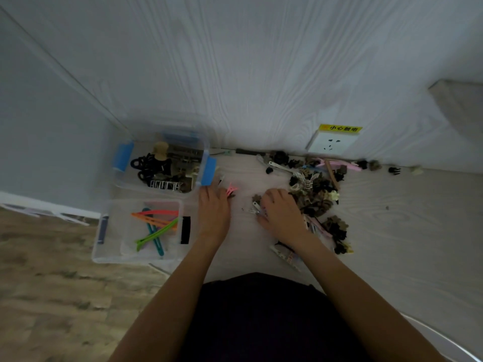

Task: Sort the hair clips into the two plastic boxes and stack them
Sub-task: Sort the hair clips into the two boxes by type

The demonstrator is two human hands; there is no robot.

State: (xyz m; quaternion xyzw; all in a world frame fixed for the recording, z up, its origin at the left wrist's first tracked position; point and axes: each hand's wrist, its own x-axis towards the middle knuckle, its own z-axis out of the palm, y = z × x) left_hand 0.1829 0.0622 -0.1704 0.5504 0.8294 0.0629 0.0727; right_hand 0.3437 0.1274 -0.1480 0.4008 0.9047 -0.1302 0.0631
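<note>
Two clear plastic boxes stand at the table's left. The far box (125,178), with blue latches, holds black, tan and silver claw clips. The near box (112,254) holds long flat clips in orange, green, teal and red. A pile of dark and beige hair clips (313,197) spreads on the right. My left hand (213,212) lies knuckles up beside the boxes, and a pink clip (231,190) sticks out at its fingertips. My right hand (282,218) rests on the pile's left edge, fingers curled over a silver clip (254,207).
A white wall socket (332,143) with a yellow warning label sits on the wall behind the pile. Loose clips (394,170) trail along the table's back edge to the right. The table ends at the left beside the boxes, above a wood-pattern floor (52,296).
</note>
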